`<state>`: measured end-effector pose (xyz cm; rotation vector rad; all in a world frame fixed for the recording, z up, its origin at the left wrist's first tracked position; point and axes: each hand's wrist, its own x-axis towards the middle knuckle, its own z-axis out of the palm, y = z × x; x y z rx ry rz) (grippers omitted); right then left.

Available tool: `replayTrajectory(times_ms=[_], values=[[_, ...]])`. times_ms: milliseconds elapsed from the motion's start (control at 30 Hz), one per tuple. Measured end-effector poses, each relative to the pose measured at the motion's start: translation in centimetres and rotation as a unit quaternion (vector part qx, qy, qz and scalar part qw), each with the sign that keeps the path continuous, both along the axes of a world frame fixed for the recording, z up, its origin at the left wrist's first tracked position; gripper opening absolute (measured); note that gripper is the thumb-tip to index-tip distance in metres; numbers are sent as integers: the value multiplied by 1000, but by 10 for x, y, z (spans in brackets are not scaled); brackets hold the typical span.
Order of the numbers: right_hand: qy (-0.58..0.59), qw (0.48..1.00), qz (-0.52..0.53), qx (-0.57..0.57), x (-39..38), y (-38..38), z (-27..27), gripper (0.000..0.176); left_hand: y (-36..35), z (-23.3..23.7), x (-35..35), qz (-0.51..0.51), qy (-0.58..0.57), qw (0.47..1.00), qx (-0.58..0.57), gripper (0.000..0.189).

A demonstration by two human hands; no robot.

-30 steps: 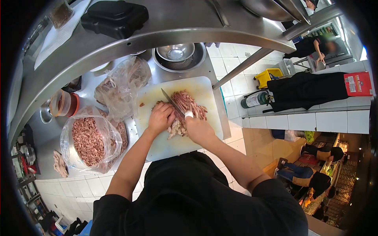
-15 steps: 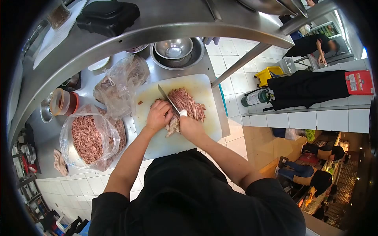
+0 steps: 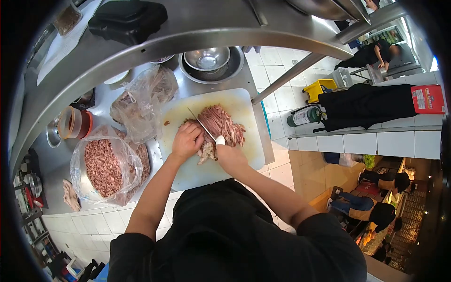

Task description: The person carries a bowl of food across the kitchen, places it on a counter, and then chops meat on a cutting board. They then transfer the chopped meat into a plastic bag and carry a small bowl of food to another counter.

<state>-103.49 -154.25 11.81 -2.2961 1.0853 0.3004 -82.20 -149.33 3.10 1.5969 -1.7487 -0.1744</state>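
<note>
Sliced meat lies in a heap on a white cutting board. My right hand is closed round the white handle of a kitchen knife, its blade running up and left along the meat. My left hand presses on the meat just left of the blade, fingers curled together over it. Pale, fattier pieces sit between the two hands. Left of the board, an open clear plastic bag holds chopped meat. Behind it lies another plastic bag with meat inside.
Steel bowls stand behind the board, under a steel shelf with a black case on it. Plastic tubs and a crumpled glove are at the left. Other people work at far right, past a fire extinguisher.
The knife blade has shifted slightly and now stands at a more upright angle against the meat. My left hand has moved a little to the left.
</note>
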Motion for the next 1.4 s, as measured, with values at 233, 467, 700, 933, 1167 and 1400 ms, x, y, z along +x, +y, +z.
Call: replayTrajectory(times_ms=[233, 467, 700, 933, 1167, 1400], values=[[-63, 996, 39, -41, -3, -16, 13, 17, 1, 0, -1, -1, 25, 998, -49, 13], [-86, 996, -10, -28, 14, -19, -44, 18, 4, -3, 0, -1, 16, 1000, -24, 14], [-126, 991, -35, -35, -20, -24, 10, 34, 17, 16, -1, 44, 1, 999, -24, 19], [-108, 990, -80, -37, -29, -29, 17, 37, 33, -2, -16, 52, -76, 996, -13, 31], [-64, 996, -45, -31, -20, -18, 19, 32, 30, 10, -32, 124, -17, 991, 36, 30], [-19, 998, 28, -50, -3, -10, 28, 20, 20, 21, 13, 46, -63, 995, 56, 20]])
